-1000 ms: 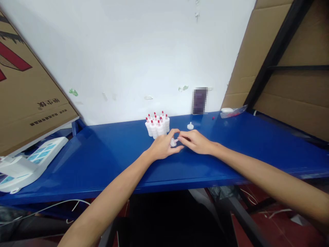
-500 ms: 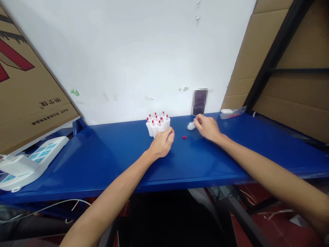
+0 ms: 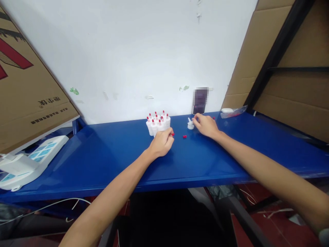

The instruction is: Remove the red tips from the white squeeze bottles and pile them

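Observation:
My left hand [image 3: 161, 142] rests as a fist on the blue table [image 3: 108, 151], just in front of a cluster of several small white bottles with red caps [image 3: 157, 124]. A red tip [image 3: 172, 134] pokes out of the fist. My right hand [image 3: 206, 125] lies farther back and to the right. Its curled fingertips pinch a small white nozzle piece [image 3: 190, 125] that stands on the table. Between my hands a loose red cap [image 3: 184, 137] lies on the table. Another red bit [image 3: 213, 118] sits just behind my right hand.
A phone [image 3: 199, 101] leans on the white wall behind my right hand. A clear plastic bag [image 3: 232, 111] lies at the back right. A white device [image 3: 25, 161] sits at the left end, under a cardboard box [image 3: 28, 89]. Cardboard and a black frame [image 3: 272, 58] stand at the right.
My hands were together at the table's middle on a small white bottle. The right hand has since moved back to the white nozzle piece, and a red cap now lies between them.

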The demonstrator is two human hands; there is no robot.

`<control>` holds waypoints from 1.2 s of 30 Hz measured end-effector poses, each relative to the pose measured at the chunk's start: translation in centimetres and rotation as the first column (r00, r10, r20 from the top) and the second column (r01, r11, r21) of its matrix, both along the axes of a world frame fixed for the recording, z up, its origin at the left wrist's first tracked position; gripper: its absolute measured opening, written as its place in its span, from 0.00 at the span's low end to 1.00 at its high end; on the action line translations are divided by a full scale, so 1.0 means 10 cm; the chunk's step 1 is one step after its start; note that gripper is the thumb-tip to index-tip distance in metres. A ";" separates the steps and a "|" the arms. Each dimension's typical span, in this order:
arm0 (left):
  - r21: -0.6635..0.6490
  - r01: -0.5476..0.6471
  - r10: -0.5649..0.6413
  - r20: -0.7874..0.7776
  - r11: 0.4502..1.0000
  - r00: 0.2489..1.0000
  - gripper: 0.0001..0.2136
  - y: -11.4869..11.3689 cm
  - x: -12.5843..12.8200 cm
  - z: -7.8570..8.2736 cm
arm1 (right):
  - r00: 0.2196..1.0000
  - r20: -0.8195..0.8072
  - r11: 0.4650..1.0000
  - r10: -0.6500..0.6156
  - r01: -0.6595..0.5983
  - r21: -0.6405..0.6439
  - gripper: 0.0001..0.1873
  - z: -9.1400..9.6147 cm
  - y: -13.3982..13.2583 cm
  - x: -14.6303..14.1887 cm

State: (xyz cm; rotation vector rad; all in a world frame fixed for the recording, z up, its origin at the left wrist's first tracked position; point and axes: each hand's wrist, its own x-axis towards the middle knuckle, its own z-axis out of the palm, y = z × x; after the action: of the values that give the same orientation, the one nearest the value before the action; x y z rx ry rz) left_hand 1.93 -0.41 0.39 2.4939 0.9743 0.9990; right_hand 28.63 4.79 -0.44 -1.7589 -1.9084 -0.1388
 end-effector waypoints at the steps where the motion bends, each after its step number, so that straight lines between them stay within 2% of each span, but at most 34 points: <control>1: 0.018 -0.016 0.016 -0.015 1.000 1.000 0.05 0.00 0.00 0.00 | 1.000 -0.007 1.000 -0.006 0.006 -0.005 0.15 0.00 0.00 0.01; 8: 0.040 0.023 -0.020 -0.085 0.999 0.996 0.07 -0.01 0.00 -0.01 | 0.999 -0.047 0.999 -0.015 0.014 -0.040 0.13 0.00 0.00 0.02; 16: 0.055 0.013 -0.005 -0.135 0.998 0.991 0.09 -0.02 0.02 0.01 | 0.995 -0.075 0.995 0.068 -0.073 -0.070 0.13 -0.01 -0.01 0.04; 23: 0.053 0.004 0.004 -0.161 0.999 0.987 0.09 -0.04 0.02 0.02 | 0.994 -0.027 0.993 0.106 -0.108 -0.046 0.12 0.00 -0.05 0.03; 29: 0.049 -0.007 0.015 -0.171 0.999 0.985 0.10 -0.04 0.03 0.02 | 0.997 0.002 0.997 0.078 -0.078 0.005 0.13 0.01 -0.05 0.04; 36: 0.054 -0.010 0.019 -0.177 0.999 0.984 0.09 -0.03 0.02 0.01 | 0.993 0.080 0.996 0.082 -0.078 -0.052 0.13 0.03 -0.10 0.02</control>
State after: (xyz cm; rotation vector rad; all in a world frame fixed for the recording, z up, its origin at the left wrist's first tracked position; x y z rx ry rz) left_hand 2.16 -0.74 0.53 2.6604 1.0310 0.8268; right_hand 28.79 3.78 -0.10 -1.7300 -2.0536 -0.1384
